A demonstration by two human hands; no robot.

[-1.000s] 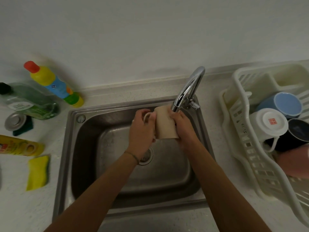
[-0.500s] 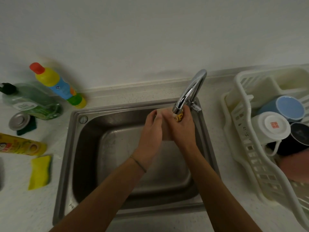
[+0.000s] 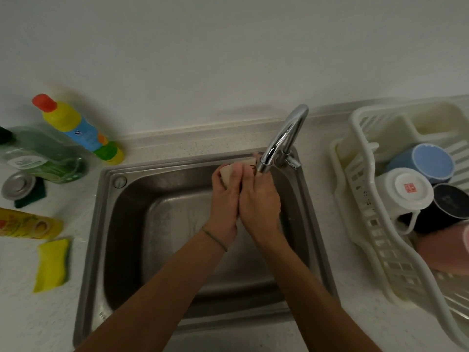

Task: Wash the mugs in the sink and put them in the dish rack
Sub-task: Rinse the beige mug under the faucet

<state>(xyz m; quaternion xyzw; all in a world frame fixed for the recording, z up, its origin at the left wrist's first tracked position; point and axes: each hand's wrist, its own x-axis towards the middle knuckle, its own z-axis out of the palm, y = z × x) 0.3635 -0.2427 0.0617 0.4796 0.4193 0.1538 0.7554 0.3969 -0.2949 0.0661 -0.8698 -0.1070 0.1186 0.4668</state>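
Both hands are holding a beige mug [image 3: 226, 174] over the sink [image 3: 106, 224], right under the spout of the tap [image 3: 281, 138]; the left hand [image 3: 224, 199] is curling its fingers round the mug's left side and the right hand [image 3: 258, 199] is wrapping the right side, covering most of it. In the white dish rack [image 3: 360, 199] on the worktop [image 3: 38, 321], a blue mug [image 3: 429, 165], a white mug [image 3: 401, 190] and a black mug [image 3: 446, 207] are lying close together
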